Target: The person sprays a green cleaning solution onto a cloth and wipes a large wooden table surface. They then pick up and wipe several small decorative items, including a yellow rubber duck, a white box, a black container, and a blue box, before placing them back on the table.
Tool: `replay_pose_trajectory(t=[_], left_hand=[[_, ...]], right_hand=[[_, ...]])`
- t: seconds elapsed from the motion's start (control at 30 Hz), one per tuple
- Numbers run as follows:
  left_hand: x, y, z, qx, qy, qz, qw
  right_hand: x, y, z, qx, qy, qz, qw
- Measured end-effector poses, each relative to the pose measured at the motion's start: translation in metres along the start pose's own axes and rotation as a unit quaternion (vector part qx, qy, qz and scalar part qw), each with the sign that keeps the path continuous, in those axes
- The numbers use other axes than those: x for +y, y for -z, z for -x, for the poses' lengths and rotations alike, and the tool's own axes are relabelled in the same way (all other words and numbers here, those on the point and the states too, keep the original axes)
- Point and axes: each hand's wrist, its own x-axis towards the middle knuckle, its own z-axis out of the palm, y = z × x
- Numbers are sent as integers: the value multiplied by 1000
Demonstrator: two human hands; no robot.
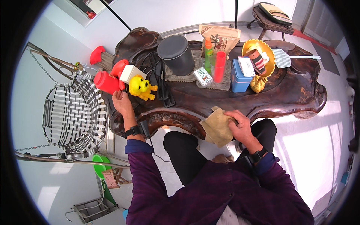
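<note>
My right hand (240, 125) grips a folded tan cloth (218, 128) at the front edge of the dark wooden table (194, 97). At the table's left end, my left hand (122, 103) is beside the base of a red lidded container (106, 82); whether the fingers touch it I cannot tell. Right of that hand stands a yellow toy dog (141, 87). Behind the dog are a white box (131, 73) and a red rounded object (120, 69).
A dark grey canister (177, 56), a green spray bottle (208, 56), a red cup (219, 67), a blue tin (241, 76), a golden dish (271, 60) and a fly swatter (282, 58) occupy the table. A woven hanging chair (76, 112) is at the left.
</note>
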Motion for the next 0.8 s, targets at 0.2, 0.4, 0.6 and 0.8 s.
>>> replay_pose_trajectory(t=[0.2, 0.4, 0.6, 0.8], left_hand=[[66, 15, 101, 48, -67, 89, 993], [132, -44, 149, -189, -73, 35, 979], [176, -111, 94, -213, -216, -95, 948], [203, -164, 69, -247, -250, -226, 909]], right_hand=[[2, -2, 0, 3, 13, -10, 1000], [3, 0, 1, 1, 1, -13, 1000], [4, -2, 2, 16, 23, -9, 1000], [5, -2, 2, 13, 22, -3, 1000]])
